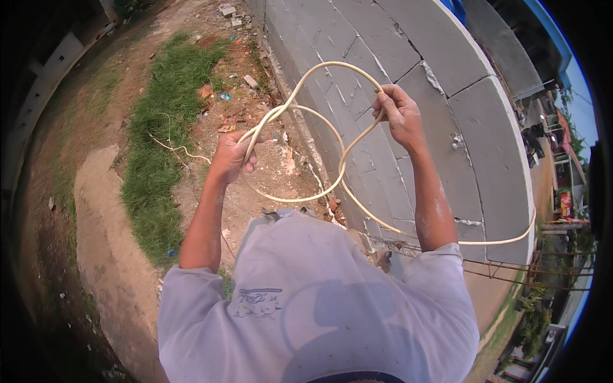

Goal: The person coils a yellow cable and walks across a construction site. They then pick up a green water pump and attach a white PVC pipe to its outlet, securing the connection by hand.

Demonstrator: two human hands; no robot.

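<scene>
A long cream-coloured hose (332,185) is looped in the air in front of my chest. My left hand (231,156) is shut on the hose where its coils cross at the left. My right hand (399,112) is raised higher and grips the top arc of the loop. One end of the hose runs right, over the grey block wall (485,127). Another stretch trails left across the dirt and into the grass (163,127).
The block wall stands directly ahead and to the right. Bare dirt with rubble and scraps of litter (227,121) lies at its foot. A curved concrete kerb (102,217) borders the grass at the left. Rusty rebar (504,271) pokes out at the lower right.
</scene>
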